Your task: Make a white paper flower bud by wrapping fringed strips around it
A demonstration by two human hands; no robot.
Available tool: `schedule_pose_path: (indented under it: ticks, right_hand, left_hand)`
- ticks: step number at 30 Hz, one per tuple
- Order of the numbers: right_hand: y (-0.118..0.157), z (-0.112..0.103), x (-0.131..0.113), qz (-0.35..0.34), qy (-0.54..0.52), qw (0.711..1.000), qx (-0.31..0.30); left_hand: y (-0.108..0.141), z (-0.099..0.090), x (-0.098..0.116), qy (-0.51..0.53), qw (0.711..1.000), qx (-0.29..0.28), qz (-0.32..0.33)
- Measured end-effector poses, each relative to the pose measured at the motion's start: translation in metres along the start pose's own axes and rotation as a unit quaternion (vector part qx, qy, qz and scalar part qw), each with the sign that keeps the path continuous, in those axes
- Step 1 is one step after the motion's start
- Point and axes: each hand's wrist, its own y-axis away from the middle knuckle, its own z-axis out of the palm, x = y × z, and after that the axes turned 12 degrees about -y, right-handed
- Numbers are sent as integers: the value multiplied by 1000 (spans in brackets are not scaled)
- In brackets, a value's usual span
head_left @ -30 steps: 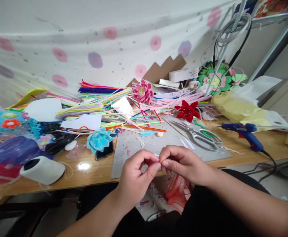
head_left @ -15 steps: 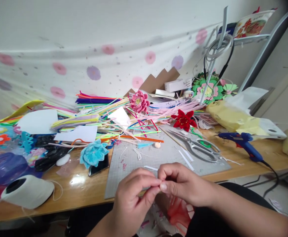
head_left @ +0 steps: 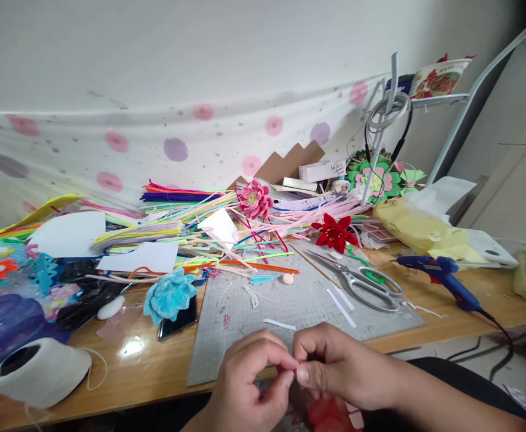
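My left hand (head_left: 256, 378) and my right hand (head_left: 341, 366) meet fingertip to fingertip at the front edge of the grey cutting mat (head_left: 227, 336). Both are pinched closed; whatever lies between the tips is too small to make out. Below my right hand hangs translucent red material (head_left: 330, 414), partly hidden. White paper strips (head_left: 341, 307) and silver scissors (head_left: 371, 288) lie on the mat beyond my hands. A red fuzzy flower (head_left: 335, 233) sits at the mat's far side.
Colourful pipe cleaners (head_left: 168, 231) are heaped along the back. A blue flower (head_left: 170, 295) rests on a dark phone at left, near a thread cone (head_left: 42, 372). At right lies a blue glue gun (head_left: 443, 279) with its cord.
The view has tilted upward, so the table and hands sit lower in the picture. My fingertips remain together, and my left hand's fingers are slightly more arched.
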Motion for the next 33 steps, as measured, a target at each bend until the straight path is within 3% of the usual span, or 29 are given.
schedule_pose_path:
  ticks: [11, 16, 21, 26, 30, 33]
  right_hand:
    - [0, 1, 5, 13, 40, 998, -42]
    - [1, 2, 1, 5, 43, 998, -51]
    - [5, 1, -13, 21, 80, 996, -28]
    - [9, -1, -18, 25, 133, 989, -52]
    - [10, -5, -11, 33, 151, 985, -71]
    - [11, -7, -10, 17, 156, 985, -73]
  left_hand:
    - [11, 5, -6, -32, 999, -10, 40]
    - [13, 4, -5, -30, 999, -38, -4]
    - [15, 0, -9, 23, 991, -110, -71]
    - [25, 6, -22, 122, 982, -138, -34]
    - [25, 6, -20, 86, 984, -153, -19]
    - [23, 1, -13, 22, 985, -164, -44]
